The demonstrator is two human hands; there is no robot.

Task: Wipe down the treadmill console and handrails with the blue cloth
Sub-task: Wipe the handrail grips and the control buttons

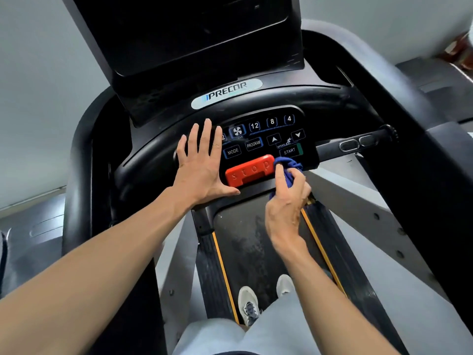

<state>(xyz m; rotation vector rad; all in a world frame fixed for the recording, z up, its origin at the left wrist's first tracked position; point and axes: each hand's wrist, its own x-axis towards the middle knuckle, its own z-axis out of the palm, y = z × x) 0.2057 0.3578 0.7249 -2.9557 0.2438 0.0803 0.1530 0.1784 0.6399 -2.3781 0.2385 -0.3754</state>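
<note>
The black treadmill console [268, 129] with lit buttons sits at the centre, a red stop bar [249, 169] along its lower edge. My left hand [202, 162] lies flat with straight fingers on the console's left part, thumb under the stop bar. My right hand [286, 201] grips the bunched blue cloth [289, 166] and presses it against the console just right of the stop bar, below the START button. A short black handrail [358, 143] with metal grip sensors sticks out to the right. The curved black rail [76, 162] frames the left side.
A dark screen [194, 42] rises above the console. Below are the treadmill belt [245, 239] with yellow-edged side strips and my two feet in light shoes [248, 303]. A grey frame arm [384, 73] runs along the right. Grey walls surround the machine.
</note>
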